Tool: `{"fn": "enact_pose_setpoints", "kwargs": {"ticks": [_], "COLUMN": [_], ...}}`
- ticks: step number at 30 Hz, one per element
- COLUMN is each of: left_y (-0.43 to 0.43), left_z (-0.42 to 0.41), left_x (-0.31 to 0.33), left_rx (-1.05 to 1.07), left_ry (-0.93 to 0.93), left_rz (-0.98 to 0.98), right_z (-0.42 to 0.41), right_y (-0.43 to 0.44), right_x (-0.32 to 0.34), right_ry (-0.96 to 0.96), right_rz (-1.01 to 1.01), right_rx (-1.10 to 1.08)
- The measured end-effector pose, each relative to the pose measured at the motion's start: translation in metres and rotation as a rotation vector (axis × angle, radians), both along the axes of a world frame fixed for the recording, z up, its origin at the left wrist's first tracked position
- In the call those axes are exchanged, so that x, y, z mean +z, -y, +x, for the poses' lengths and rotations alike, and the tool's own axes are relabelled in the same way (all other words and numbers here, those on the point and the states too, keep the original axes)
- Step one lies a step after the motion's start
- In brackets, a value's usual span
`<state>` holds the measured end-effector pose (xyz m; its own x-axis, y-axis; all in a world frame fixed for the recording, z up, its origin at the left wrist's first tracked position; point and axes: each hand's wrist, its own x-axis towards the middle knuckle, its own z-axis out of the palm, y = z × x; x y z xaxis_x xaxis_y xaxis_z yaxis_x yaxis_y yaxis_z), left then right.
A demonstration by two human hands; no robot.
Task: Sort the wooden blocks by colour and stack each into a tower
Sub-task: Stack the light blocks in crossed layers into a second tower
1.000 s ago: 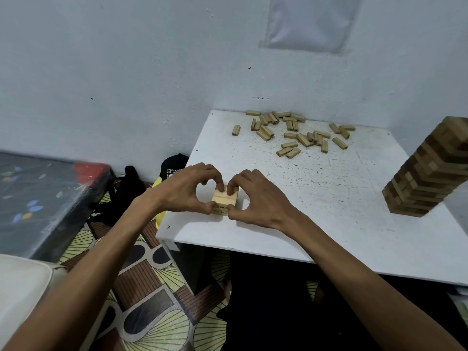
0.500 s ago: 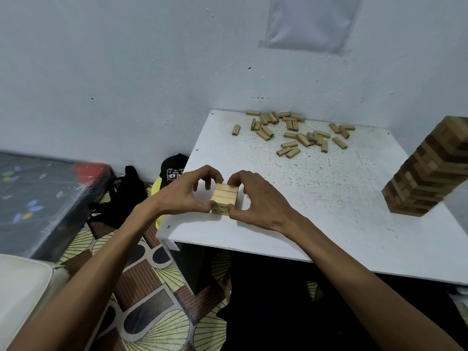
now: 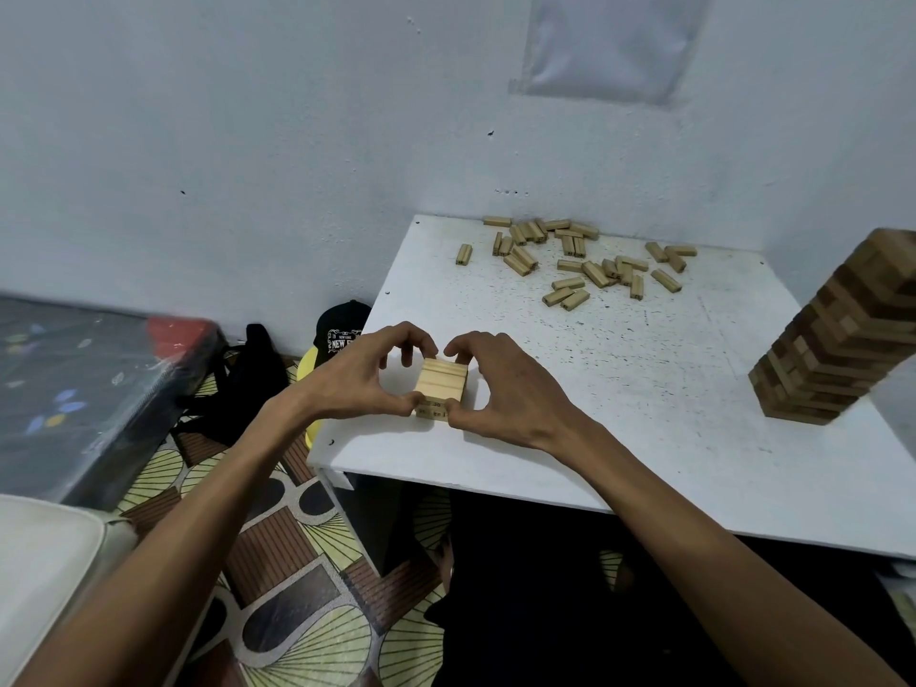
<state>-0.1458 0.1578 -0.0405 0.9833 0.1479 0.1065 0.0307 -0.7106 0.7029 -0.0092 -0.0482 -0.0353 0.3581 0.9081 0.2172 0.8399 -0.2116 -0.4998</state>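
Squarely, both hands' fingers (image 3: 448, 350) pinch the pale stack (image 3: 440, 387) (three-block layers, crosswise).

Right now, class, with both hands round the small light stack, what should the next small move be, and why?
Probably release and fetch one of the loose light blocks: the left hand and right hand pinch a small stack that looks squared but low.

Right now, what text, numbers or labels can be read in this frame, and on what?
"NEW": on the black cap; the rest is hidden behind the left hand.
Print on the small stack: too blurred to read.
End marks on the loose blocks: too small to read.
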Motion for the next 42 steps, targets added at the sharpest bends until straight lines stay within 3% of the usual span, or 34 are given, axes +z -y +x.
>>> {"fn": "enact_pose_setpoints", "kwargs": {"ticks": [14, 19, 22, 30, 34, 42], "left_y": [0.000, 0.018, 0.033, 0.046, 0.055, 0.063], "left_z": [-0.004, 0.000, 0.006, 0.016, 0.027, 0.045], "left_x": [-0.010, -0.026, -0.028, -0.028, -0.027, -0.024], "left_rx": [0.016, 0.187, 0.275, 0.363, 0.400, 0.455], "left_ry": [0.013, 0.070, 0.104, 0.247, 0.287, 0.365], "left_rz": [-0.100, -0.558, -0.705, -0.991, -1.028, -1.067], "right_z": [-0.002, -0.014, -0.024, -0.032, -0.042, -0.048], "right_y": [0.003, -0.003, -0.009, -0.019, -0.034, -0.060], "right_x": [-0.010, -0.027, -0.033, -0.039, -0.035, -0.035], "right_ry": [-0.116, -0.593, -0.824, -0.905, -1.007, -1.022], "right_rz": [0.028, 0.283, 0.383, 0.494, 0.591, 0.751], "right_rx": [-0.032, -0.301, -0.404, -0.413, -0.459, -0.541]}}
